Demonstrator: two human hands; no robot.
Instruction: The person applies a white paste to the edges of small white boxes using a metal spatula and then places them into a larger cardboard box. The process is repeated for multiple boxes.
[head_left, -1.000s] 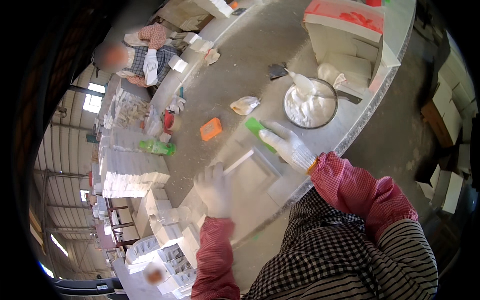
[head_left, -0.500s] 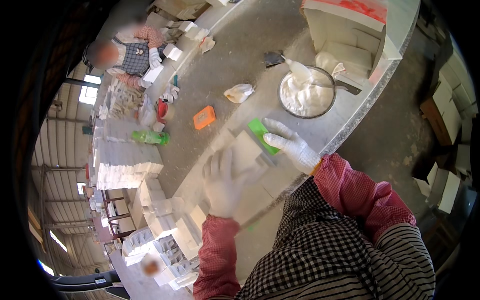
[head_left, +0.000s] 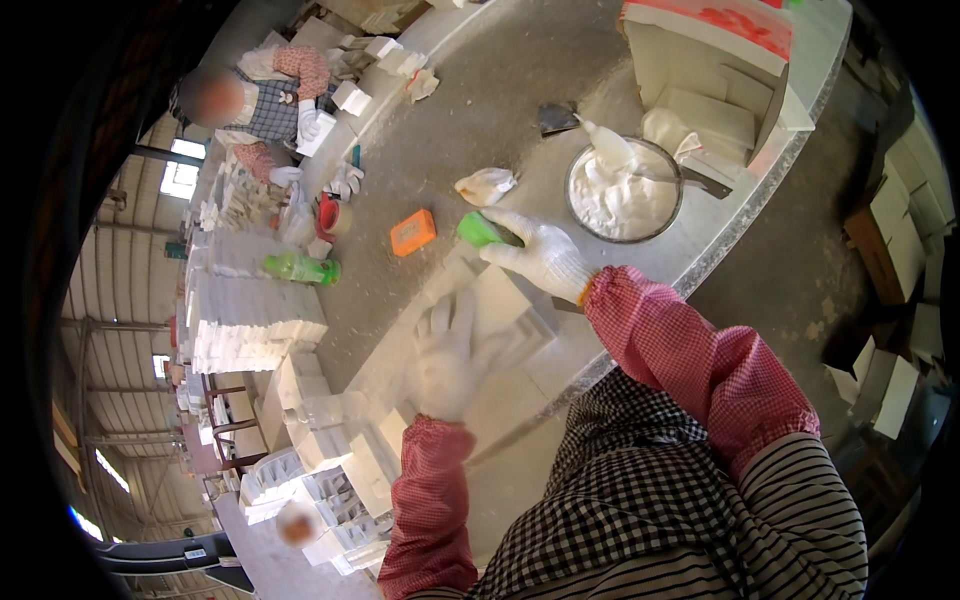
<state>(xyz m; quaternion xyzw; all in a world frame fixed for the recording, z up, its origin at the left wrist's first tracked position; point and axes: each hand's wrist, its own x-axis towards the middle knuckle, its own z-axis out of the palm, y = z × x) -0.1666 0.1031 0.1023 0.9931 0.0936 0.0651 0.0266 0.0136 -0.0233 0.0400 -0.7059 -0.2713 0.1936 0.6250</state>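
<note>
1. The long grey workbench (head_left: 470,130) fills the view, and the white plaster block (head_left: 505,320) now lies flat near its front edge, less tilted than half a second ago.
2. The bowl of white paste (head_left: 622,190) sits just beyond, nearer the right hand than before.
3. Left hand (head_left: 447,352), gloved, fingers spread, presses flat on the block; it's blurred, so the edges are hard to read.
4. Right hand (head_left: 540,255) is curled around a green tool (head_left: 478,229), whose working end is hidden under the glove.
</note>
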